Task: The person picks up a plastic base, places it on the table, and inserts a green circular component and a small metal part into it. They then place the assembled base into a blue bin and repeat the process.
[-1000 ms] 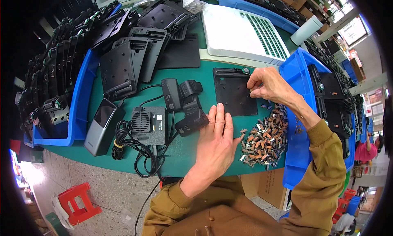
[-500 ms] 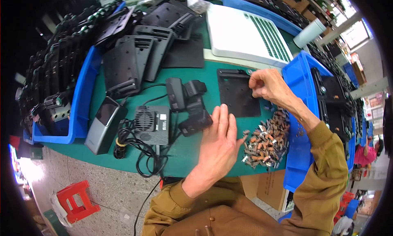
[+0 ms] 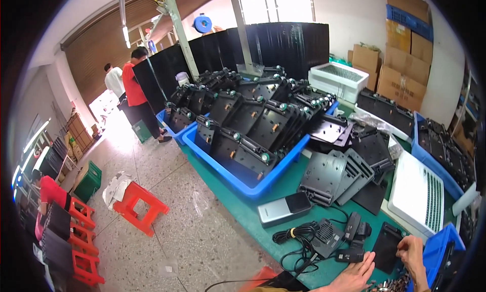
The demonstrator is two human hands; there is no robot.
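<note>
So, black panel (image 3: 386, 250) lies on the desk (image 3: 264, 235), lower right of frame. My right fingers (image 3: 403, 248) curl over its right edge; can't tell how closed, or on what. Left fingers (image 3: 365, 263): extended, holding nothing. I'd keep the panel steady.

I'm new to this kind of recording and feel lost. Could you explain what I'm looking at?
There is no machine: a person works with two bare hands. You see through a wide fisheye camera worn on that person's head, so straight edges bend near the rim. The left hand has its fingers extended beside a black device. The right hand has its fingers drawn together at a black plate; anything held is too small to tell. The green table also carries a pile of small parts, coiled cable, a grey box and a blue bin full of black plates.
</note>
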